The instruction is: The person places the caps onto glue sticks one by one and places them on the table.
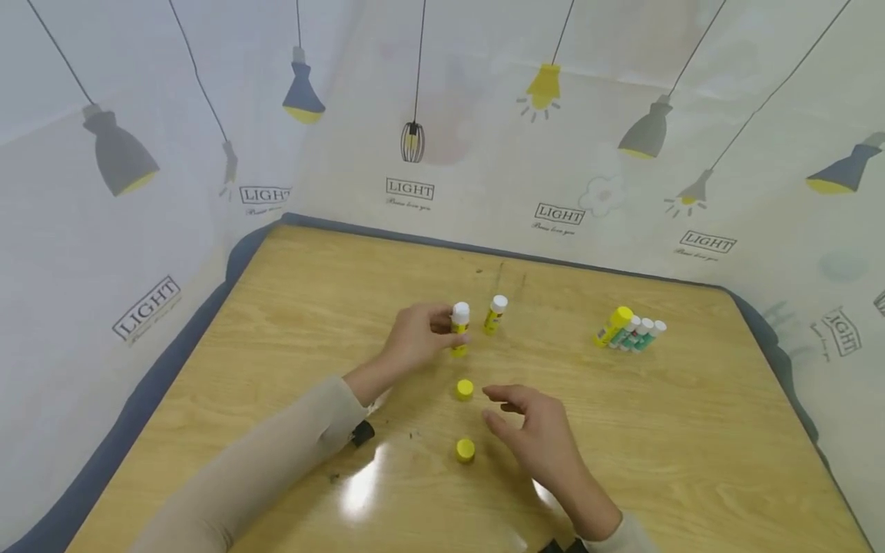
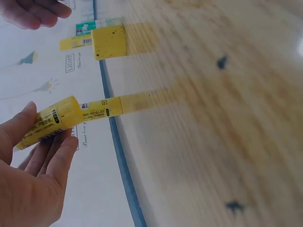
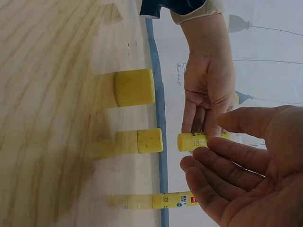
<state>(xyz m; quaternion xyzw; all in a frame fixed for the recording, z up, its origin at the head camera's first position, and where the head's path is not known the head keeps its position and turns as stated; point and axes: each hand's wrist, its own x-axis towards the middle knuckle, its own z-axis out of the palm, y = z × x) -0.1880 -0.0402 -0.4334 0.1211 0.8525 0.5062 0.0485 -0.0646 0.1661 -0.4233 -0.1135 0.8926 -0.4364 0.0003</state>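
Observation:
My left hand (image 1: pixel 415 338) pinches a yellow glue stick (image 1: pixel 460 326) with a white top between thumb and fingers. In the left wrist view that glue stick (image 2: pixel 54 120) is tilted, its yellow base lifted off the table. Just right of it, a second yellow glue stick (image 1: pixel 495 315) stands upright. Two yellow caps (image 1: pixel 465 390) sit on the table in front of the left hand, one nearer to me. Beside these caps, my right hand (image 1: pixel 539 434) hovers with thumb and fingers apart, holding nothing; its loosely bent fingers (image 3: pixel 232 172) show in the right wrist view.
Further right stand a larger yellow glue stick (image 1: pixel 614 326) and several green glue sticks (image 1: pixel 643 336) with white tops, in a tight group. The wooden table (image 1: pixel 691 430) meets a printed cloth backdrop (image 1: pixel 484 177) at its back and sides. Black wrist gear (image 1: pixel 362 433) shows under the left sleeve.

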